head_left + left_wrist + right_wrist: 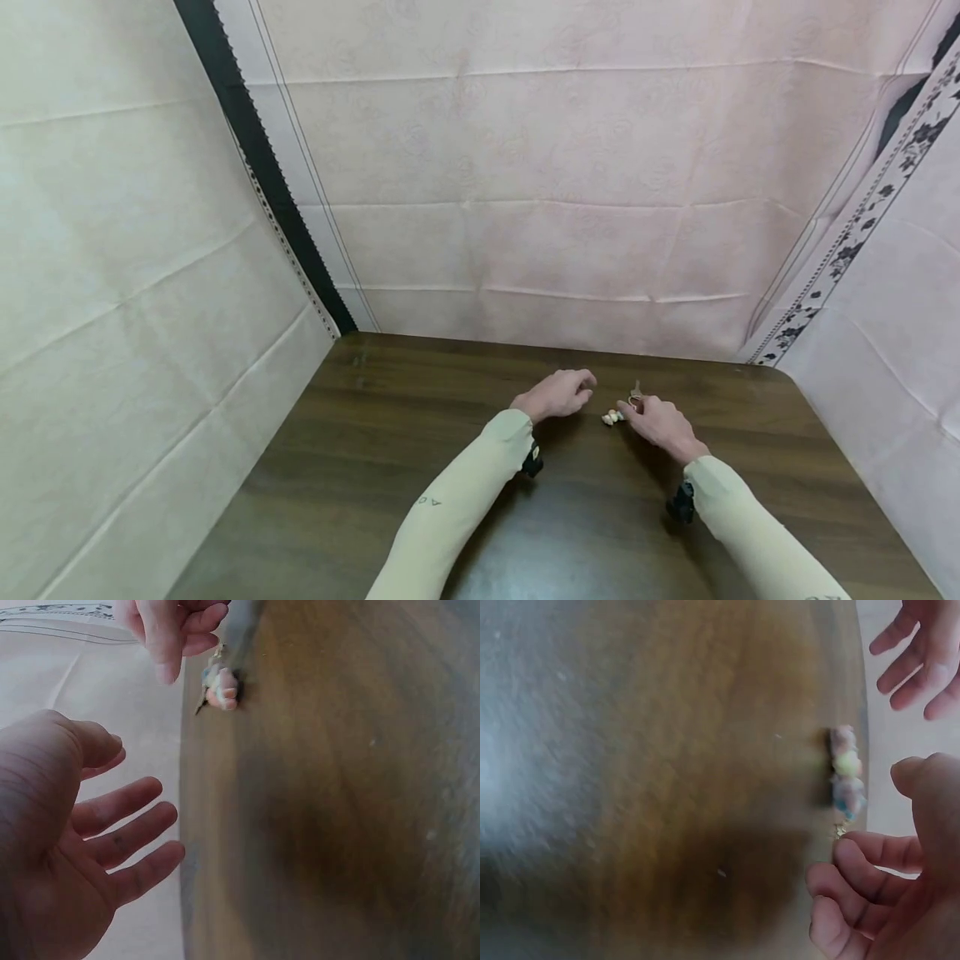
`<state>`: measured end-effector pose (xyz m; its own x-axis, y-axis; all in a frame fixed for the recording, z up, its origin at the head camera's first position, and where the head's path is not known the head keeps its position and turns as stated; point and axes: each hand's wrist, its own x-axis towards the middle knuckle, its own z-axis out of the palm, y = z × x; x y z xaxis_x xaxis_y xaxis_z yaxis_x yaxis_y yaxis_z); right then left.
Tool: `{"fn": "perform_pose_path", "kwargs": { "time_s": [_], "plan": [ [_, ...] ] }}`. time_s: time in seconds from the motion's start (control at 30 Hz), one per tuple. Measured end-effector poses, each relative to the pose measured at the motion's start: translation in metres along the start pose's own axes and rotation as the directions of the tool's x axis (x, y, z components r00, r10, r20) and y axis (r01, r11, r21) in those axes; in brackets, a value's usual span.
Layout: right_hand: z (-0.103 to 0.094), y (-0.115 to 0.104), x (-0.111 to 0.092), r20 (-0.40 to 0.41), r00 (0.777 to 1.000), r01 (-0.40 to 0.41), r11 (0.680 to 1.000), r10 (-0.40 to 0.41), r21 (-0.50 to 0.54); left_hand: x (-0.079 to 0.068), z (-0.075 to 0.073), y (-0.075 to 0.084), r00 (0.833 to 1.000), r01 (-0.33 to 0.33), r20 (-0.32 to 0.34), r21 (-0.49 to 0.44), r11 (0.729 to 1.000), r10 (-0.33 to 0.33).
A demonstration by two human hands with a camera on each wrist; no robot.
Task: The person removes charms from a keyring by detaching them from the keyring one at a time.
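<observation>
Keychain (612,417), lying near the far edge of the worktop (352,467), ahead of me and to my right, at the right hand (660,423). Its pastel charm (847,769) looks lumpy and moulded; I judge it light, fairly stiff, perhaps a little slick, and unlikely to break under gentle pressure. The gold links (841,829) should flex freely, so a lift by them would leave the charm swinging. I would pinch the charm across its narrow width, or close on the links just beside it if a dangling load is acceptable.

Right hand: fingers curled, tips at the gold links, thumb standing apart from them; whether the links are gripped or merely touched I cannot tell. Left hand (557,393): fingers loosely spread, above the worktop, holding nothing, on the charm's other side.

Comparison of views: only from the head do I make out what appears to be a key (637,389) beyond the right hand's fingers, along with the pale sleeves (461,492) and the full cloth backdrop (525,150). The right wrist view separates pink, yellow and blue along the charm; the left wrist view shows the left palm, turned away from the head camera.
</observation>
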<state>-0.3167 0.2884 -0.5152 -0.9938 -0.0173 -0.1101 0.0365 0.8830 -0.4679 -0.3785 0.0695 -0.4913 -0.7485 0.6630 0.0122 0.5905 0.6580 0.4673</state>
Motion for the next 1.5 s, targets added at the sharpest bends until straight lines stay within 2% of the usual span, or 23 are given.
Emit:
{"fn": "perform_pose_path", "kwargs": {
  "time_s": [0.27,0.43,0.6,0.7,0.97,1.13,1.3,1.5],
  "plan": [
    [0.003,0.007,0.006,-0.069,0.997,-0.019,1.0,0.02,0.007,0.006,0.02,0.007,0.999,0.028,0.024,0.02,0.999,-0.029],
    [0.003,0.011,0.011,-0.033,0.999,-0.002,0.999,0.0,-0.047,0.009,0.032,0.017,0.997,0.078,0.026,0.04,0.996,-0.079],
    [0.003,0.014,0.015,-0.02,1.0,0.008,0.998,-0.009,-0.062,0.016,0.041,0.029,0.994,0.111,0.0,0.096,0.989,-0.111],
    [0.001,0.015,0.017,-0.023,1.0,0.019,0.998,-0.021,-0.059,0.019,0.045,0.036,0.991,0.134,-0.014,0.16,0.978,-0.133],
    [0.004,0.02,0.016,-0.064,0.994,0.084,0.992,-0.09,-0.096,0.02,0.055,0.049,0.981,0.188,-0.001,0.224,0.956,-0.193],
    [0.008,0.022,0.015,-0.128,0.984,0.118,0.991,-0.126,-0.069,0.02,0.061,0.05,0.973,0.228,-0.026,0.244,0.943,-0.228],
    [0.008,0.02,0.013,-0.185,0.962,0.194,0.98,-0.199,-0.045,0.023,0.066,0.052,0.966,0.257,-0.06,0.267,0.929,-0.25],
    [0.004,0.015,0.007,-0.204,0.951,0.244,0.969,-0.231,0.04,0.026,0.073,0.052,0.969,0.239,-0.11,0.228,0.944,-0.219]
  ]
}}
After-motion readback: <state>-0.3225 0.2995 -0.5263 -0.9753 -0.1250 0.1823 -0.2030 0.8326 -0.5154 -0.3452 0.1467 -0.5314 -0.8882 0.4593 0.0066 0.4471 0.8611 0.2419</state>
